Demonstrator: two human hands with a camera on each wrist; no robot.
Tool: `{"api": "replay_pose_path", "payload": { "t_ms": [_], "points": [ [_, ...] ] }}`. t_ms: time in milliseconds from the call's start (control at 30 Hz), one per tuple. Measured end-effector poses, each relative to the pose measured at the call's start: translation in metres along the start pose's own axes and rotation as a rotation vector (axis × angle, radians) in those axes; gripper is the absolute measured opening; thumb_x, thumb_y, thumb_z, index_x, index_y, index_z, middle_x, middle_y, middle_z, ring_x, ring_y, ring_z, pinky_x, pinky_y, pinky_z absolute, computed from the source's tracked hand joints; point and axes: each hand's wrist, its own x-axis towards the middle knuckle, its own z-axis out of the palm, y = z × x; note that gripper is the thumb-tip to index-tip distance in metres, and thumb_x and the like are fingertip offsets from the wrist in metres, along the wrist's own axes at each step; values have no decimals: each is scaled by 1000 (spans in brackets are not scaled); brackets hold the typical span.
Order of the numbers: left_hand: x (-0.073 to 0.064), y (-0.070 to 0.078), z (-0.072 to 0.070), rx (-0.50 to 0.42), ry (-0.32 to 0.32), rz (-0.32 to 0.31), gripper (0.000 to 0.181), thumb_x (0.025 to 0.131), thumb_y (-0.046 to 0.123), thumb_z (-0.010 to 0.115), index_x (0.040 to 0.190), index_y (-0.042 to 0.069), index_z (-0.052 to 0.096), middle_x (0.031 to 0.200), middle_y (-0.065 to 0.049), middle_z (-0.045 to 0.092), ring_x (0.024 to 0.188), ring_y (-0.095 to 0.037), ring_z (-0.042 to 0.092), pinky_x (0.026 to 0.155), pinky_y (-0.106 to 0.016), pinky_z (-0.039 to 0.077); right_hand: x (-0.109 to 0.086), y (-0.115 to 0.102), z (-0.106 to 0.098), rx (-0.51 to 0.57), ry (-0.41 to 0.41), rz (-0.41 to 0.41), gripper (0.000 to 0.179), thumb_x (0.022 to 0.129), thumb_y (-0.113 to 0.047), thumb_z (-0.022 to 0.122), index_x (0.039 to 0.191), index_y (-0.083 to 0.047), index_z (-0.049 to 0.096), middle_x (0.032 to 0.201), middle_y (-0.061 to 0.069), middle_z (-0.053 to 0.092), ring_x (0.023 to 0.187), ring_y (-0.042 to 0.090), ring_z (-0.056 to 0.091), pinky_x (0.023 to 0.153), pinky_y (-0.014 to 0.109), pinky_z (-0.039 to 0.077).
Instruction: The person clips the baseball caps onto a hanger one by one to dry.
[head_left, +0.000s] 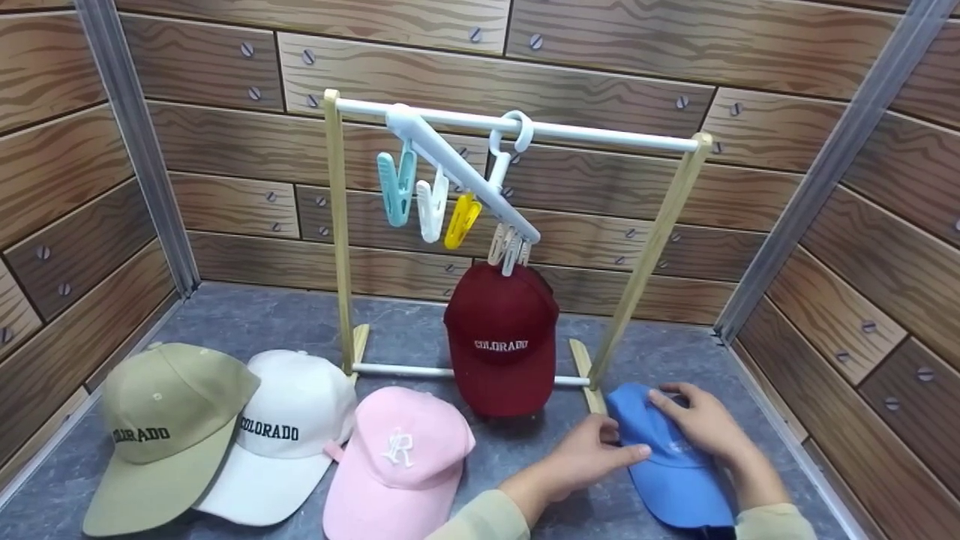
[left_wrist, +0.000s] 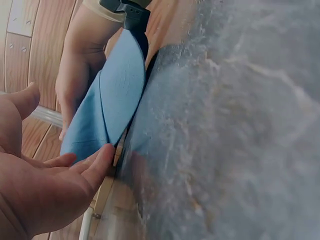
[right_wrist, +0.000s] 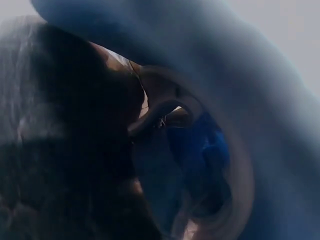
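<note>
A blue baseball cap (head_left: 664, 457) lies at the right on the grey surface, brim toward me. My right hand (head_left: 701, 420) grips its crown from the far right side, thumb on the front and fingers over the back edge. On the other side, my left hand (head_left: 581, 457) has its thumb stretched toward the cap. The left wrist view shows that hand (left_wrist: 55, 190) with extended fingertips at the edge of the blue cap (left_wrist: 120, 85), thumb held apart. Close, blurred blue cloth (right_wrist: 210, 60) fills much of the right wrist view, where my right hand is not clearly seen.
A wooden rack (head_left: 341, 225) carries a white hanger (head_left: 465, 172) with several clothespins. A dark red cap (head_left: 502, 315) hangs from its lower end. Pink (head_left: 405, 457), white (head_left: 277, 442) and olive (head_left: 169, 427) caps lie at the left. Wood-patterned walls (head_left: 600, 45) surround the surface.
</note>
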Motion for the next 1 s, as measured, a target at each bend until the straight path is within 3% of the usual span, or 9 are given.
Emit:
{"api": "replay_pose_path", "payload": {
  "t_ms": [233, 500, 667, 833, 1000],
  "points": [
    [0, -1, 1, -23, 7, -13, 56, 98, 30, 87, 140, 3, 60, 135, -17, 69, 129, -30, 67, 105, -50, 59, -1, -7, -3, 79, 76, -20, 74, 111, -50, 68, 151, 10, 59, 143, 32, 66, 128, 43, 66, 103, 53, 55],
    [2, -3, 0, -39, 41, 14, 54, 97, 27, 88, 137, 3, 61, 132, -14, 69, 124, -27, 69, 102, -49, 60, -4, -13, -6, 224, 110, -32, 59, 110, -38, 73, 148, 6, 65, 142, 24, 69, 123, 28, 68, 93, 26, 55],
    [4, -3, -4, -68, 71, 62, 54, 96, 25, 88, 136, 0, 61, 129, -14, 70, 119, -25, 71, 100, -45, 61, -5, -17, -8, 365, 105, -64, 51, 109, -29, 74, 146, 6, 66, 135, 17, 72, 113, 13, 68, 93, 23, 55],
    [5, -1, -9, -100, 109, 97, 67, 97, 26, 87, 147, -5, 54, 132, -17, 71, 119, -26, 71, 100, -45, 61, -7, -22, -7, 448, 107, -123, 43, 109, -16, 73, 144, 9, 66, 129, 12, 73, 108, 9, 67, 92, 23, 55],
    [7, 3, -14, -105, 120, 149, 71, 99, 27, 86, 153, -2, 53, 138, -16, 69, 126, -29, 69, 106, -45, 59, -9, -30, -1, 479, 105, -166, 41, 108, -10, 72, 144, 9, 67, 136, 19, 72, 111, 8, 68, 94, 22, 55]
  ]
}}
